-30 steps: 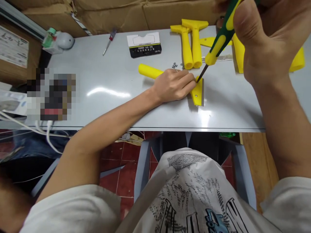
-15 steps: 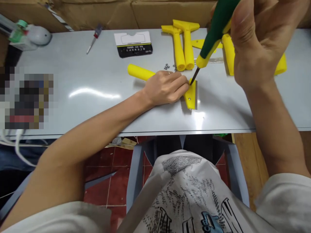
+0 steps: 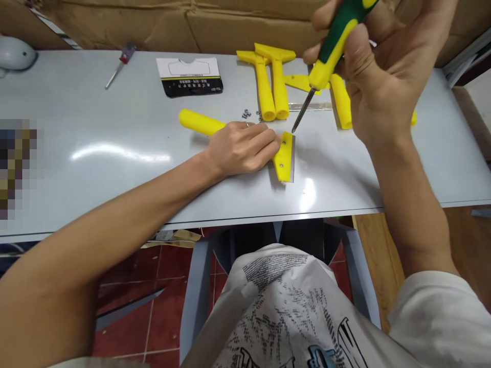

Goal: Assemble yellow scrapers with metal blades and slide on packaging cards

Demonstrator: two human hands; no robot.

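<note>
My left hand (image 3: 245, 149) is closed around the neck of a yellow scraper (image 3: 284, 156), holding it down on the table. The scraper's handle sticks out to the left, and its head carries two screws and a metal blade along the right edge. My right hand (image 3: 387, 82) grips a green and yellow screwdriver (image 3: 334, 48), tilted with its tip pointing down. The tip hangs just right of the upper screw, apart from the scraper. Small loose screws (image 3: 246, 113) lie behind my left hand.
Two yellow scraper bodies (image 3: 273, 76) lie side by side at the back, with more yellow parts (image 3: 340, 102) and a clear strip (image 3: 310, 107) to their right. A black and white card (image 3: 191, 76) and a smaller screwdriver (image 3: 120, 65) lie at back left. Cardboard (image 3: 134, 25) lines the rear edge.
The screwdriver's tip has come off the scraper's upper screw, and my right hand has lifted it away. The camera view has shifted to the right; my left hand keeps its hold.
</note>
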